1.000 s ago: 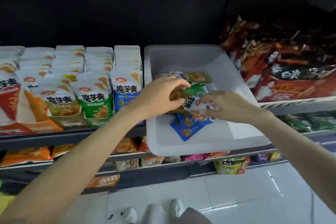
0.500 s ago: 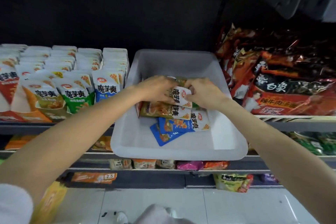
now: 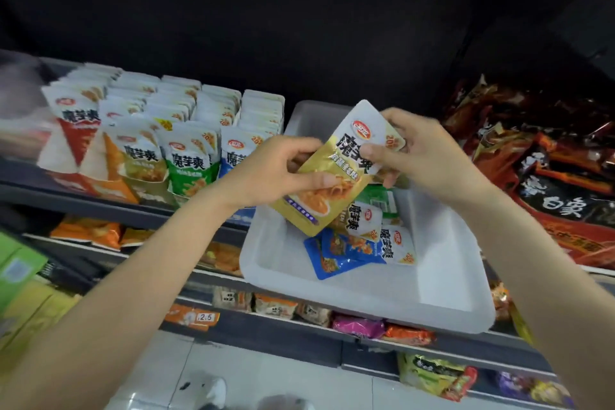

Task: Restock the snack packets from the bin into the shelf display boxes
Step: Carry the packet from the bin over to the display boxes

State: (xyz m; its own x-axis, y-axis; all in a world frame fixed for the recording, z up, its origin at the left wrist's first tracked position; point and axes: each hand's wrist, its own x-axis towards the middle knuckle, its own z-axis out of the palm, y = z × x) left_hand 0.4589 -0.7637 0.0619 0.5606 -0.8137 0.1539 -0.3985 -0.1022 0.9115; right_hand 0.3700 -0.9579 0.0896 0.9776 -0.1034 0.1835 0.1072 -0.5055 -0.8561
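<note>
Holding a yellow snack packet (image 3: 336, 176) above the white bin (image 3: 442, 293), I am gripping it with both my left hand (image 3: 273, 173) and right hand (image 3: 422, 156); next I am judging it needs carrying to the matching display box (image 3: 143, 163) left of the bin

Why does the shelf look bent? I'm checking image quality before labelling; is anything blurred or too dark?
Head view: wide-angle distortion bows the shelf edge; the far left rim is smeared by motion blur; the space above the shelf is nearly black; the yellow packet in the left hand and right hand is sharp enough to read.
</note>
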